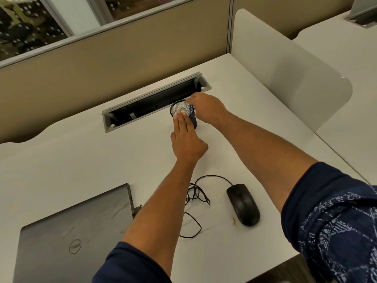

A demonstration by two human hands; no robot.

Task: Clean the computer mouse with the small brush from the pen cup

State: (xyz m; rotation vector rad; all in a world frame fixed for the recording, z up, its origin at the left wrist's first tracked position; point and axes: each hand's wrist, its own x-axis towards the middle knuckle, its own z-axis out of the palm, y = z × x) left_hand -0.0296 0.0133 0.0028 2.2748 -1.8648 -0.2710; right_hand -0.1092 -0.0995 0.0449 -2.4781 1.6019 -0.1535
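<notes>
Both arms reach across the white desk [81, 152] to a black mesh pen cup [183, 113] standing just in front of the open cable tray [157, 99]; the left hand [186, 139] lies nearly flat, fingers [180, 121] straight and together, their tips touching the cup's near rim, gripping nothing; the right hand [206, 107] curls over the cup's far right rim, fingertips pinched at something thin and blue [191, 109] inside, though whether it is the brush cannot be told; the black wired computer mouse [243, 204] rests untouched near the desk's front edge, its cable [196, 196] tangled beside a closed Dell laptop [75, 233].
</notes>
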